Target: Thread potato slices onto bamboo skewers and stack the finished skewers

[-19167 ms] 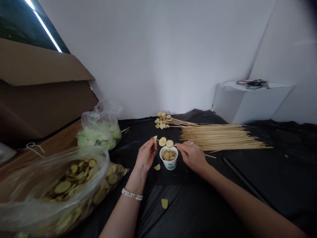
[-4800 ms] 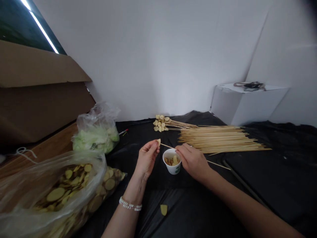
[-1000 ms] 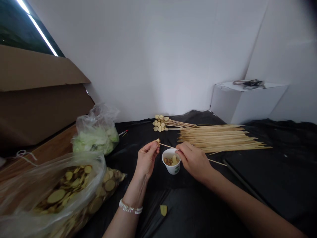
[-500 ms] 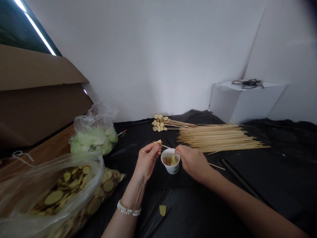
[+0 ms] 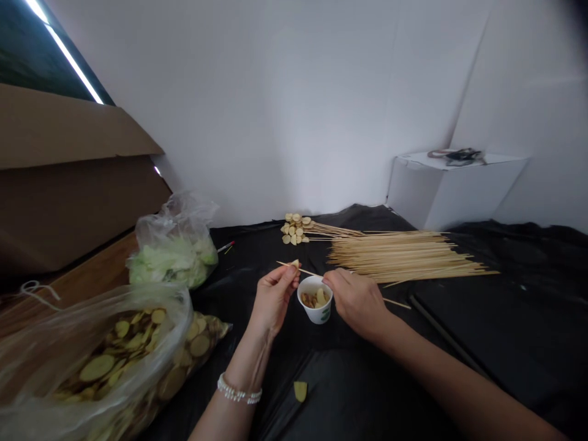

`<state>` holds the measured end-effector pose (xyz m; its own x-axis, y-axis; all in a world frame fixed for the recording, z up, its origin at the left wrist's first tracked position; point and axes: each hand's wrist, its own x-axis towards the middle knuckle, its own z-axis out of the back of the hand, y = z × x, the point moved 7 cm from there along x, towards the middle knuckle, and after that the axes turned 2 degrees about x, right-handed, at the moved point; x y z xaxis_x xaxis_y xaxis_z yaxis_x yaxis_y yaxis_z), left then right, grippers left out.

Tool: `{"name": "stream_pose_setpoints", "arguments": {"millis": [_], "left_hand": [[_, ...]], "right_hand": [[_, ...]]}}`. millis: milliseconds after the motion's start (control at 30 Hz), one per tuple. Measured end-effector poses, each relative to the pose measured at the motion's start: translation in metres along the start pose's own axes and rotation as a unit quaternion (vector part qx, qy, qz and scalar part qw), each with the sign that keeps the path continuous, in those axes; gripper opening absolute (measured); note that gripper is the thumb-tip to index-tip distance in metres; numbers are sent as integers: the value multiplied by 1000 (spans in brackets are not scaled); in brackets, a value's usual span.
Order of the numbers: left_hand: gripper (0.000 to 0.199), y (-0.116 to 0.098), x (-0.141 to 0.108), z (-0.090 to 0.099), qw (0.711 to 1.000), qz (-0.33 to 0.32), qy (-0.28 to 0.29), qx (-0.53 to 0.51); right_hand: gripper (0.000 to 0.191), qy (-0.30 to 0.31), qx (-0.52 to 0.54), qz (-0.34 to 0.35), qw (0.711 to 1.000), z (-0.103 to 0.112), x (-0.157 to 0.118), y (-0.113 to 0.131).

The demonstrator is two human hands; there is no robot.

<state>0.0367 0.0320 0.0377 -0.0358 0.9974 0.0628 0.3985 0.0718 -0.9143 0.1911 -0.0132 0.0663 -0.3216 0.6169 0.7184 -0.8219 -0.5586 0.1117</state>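
Skewer (image 5: 309, 271): one; its tip now pokes past the potato slice (image 5: 296, 264) toward nine o'clock.
Left hand (image 5: 278, 294): thumb and fingers pinching that one slice, eleven o'clock from the cup (image 5: 316, 316).
Right hand (image 5: 358, 303): fingers pressed together, pinching the skewer.
Cup: one, between the hands.
Loose slice (image 5: 300, 391): one, six o'clock.
Bare skewers (image 5: 404, 257): too many to count, two o'clock.

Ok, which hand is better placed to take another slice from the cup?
Probably the left hand: it's beside the cup, pinching the slice near the tip of the skewer. The right hand, also close, holds the skewer itself.
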Motion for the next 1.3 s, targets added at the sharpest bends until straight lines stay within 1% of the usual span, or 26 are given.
{"name": "stream_pose_setpoints", "arguments": {"millis": [167,267,400,500,567,667,833,900,967,1033,1133,1200,1300], "left_hand": [[23,4,-1,-3,1000,7,4,10],[23,4,0,-2,1000,8,3,6],[22,5,0,-1,1000,5,-7,5],[19,6,-2,-5,1000,8,13,19],[18,5,-3,-8,999,7,26,29],[18,4,-4,-9,999,3,30,42],[19,4,-4,-9,998,10,35,58],[20,3,-3,-7,998,11,27,58],[21,2,-2,-4,999,6,8,51],[21,-1,-2,-1,999,-3,-7,46],[20,-4,-2,-2,999,-13,0,50],[20,-4,-4,-5,998,-16,12,57],[19,-5,-6,-8,998,-15,23,63]], "right_hand": [[23,51,29,-27,998,-7,0,-3],[21,61,36,-28,997,-7,1,-3],[23,16,25,-4,1000,-1,2,0],[28,-22,8,7,1000,2,1,2],[28,-26,8,7,1000,1,0,1],[26,-7,14,1,1000,-4,-1,0],[22,57,47,-26,997,-12,-1,-3],[22,69,58,-31,995,-12,0,-3],[22,56,67,-31,996,-9,1,-3],[22,25,70,-24,997,-4,2,-2],[25,-13,63,-18,998,0,1,-2],[27,-18,61,-19,998,0,-1,-2],[26,3,71,-24,997,-4,-1,-3]]}}
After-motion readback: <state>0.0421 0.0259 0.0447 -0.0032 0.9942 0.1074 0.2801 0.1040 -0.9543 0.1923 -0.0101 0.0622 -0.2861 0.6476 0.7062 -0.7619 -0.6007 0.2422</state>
